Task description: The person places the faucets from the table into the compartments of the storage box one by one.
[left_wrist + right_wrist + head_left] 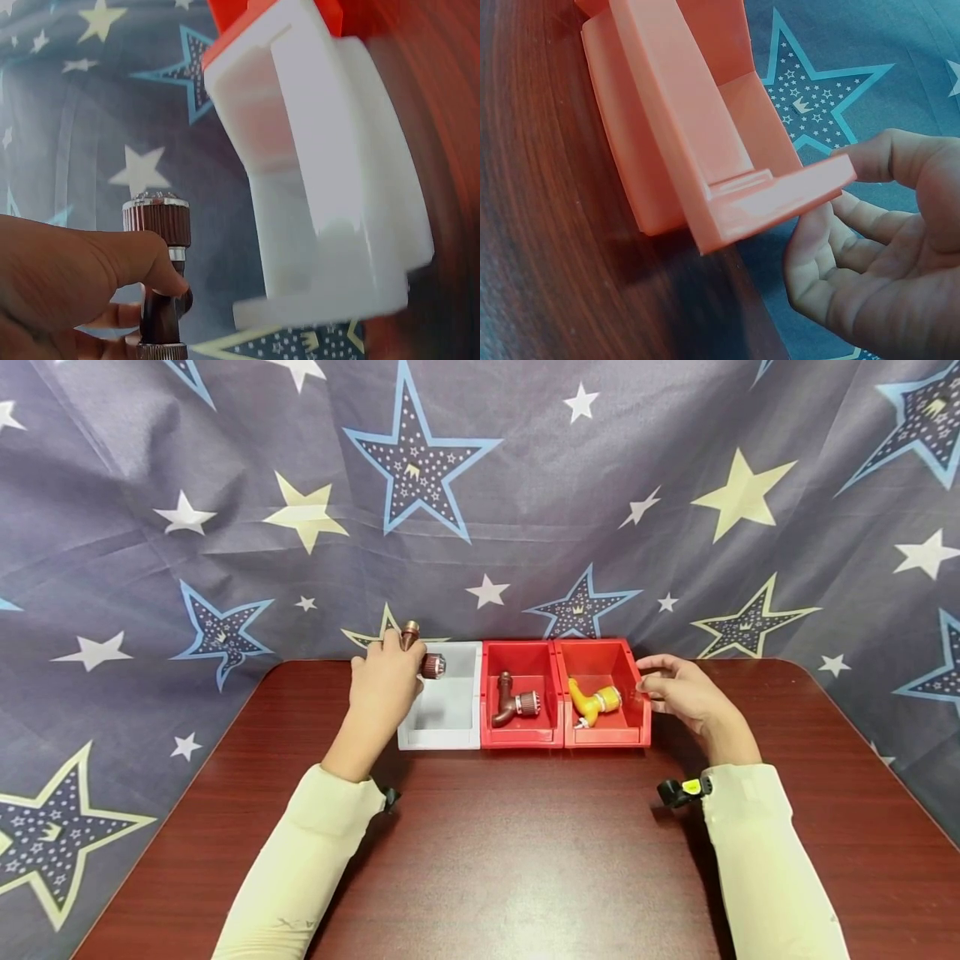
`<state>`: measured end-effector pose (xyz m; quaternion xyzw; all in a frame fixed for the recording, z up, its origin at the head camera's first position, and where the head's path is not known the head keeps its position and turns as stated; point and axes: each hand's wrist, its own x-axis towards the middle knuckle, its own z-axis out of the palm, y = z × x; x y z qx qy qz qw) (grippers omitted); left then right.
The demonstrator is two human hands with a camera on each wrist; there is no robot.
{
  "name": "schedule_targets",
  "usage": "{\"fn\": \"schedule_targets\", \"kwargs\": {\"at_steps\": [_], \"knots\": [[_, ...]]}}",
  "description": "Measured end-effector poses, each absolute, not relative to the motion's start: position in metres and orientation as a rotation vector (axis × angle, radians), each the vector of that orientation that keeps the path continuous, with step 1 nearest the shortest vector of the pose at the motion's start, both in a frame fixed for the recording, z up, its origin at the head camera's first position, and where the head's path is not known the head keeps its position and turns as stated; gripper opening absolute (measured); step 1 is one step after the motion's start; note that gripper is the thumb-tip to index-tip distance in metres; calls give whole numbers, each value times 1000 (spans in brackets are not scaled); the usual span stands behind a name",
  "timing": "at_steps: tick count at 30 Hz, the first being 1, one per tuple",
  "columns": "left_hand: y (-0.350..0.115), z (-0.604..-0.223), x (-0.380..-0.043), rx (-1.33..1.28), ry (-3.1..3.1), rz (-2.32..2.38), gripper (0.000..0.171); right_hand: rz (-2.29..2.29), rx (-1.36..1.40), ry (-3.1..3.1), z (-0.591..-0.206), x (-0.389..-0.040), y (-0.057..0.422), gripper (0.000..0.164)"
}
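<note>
In my left hand (386,681) I hold a dark brown tap (432,666) with a ribbed knob and a brass-coloured end. It is above the left rear part of the light grey bin (438,742). The left wrist view shows my thumb and fingers gripping the tap's body (160,319), beside the bin. My right hand (686,693) is at the outer side of the right red bin (607,739), thumb and finger gripping its side wall (780,199). A yellow tap (596,702) lies in that bin. Another brown tap (513,703) lies in the middle red bin (522,739).
The three bins stand side by side at the back of a reddish-brown wooden table (525,852). Right behind them hangs a dark grey-blue cloth (525,543) printed with stars. A black wrist strap (684,791) shows by the right sleeve.
</note>
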<state>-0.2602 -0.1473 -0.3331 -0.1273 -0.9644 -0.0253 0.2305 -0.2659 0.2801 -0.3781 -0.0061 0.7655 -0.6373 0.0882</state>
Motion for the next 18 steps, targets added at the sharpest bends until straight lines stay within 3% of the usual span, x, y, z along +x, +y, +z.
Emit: {"fn": "schedule_targets", "kwargs": {"at_steps": [18], "knots": [[-117,-348,-249,-376,-2659,-39,33,-1895,-20,2281,-377,-265,280,50]]}}
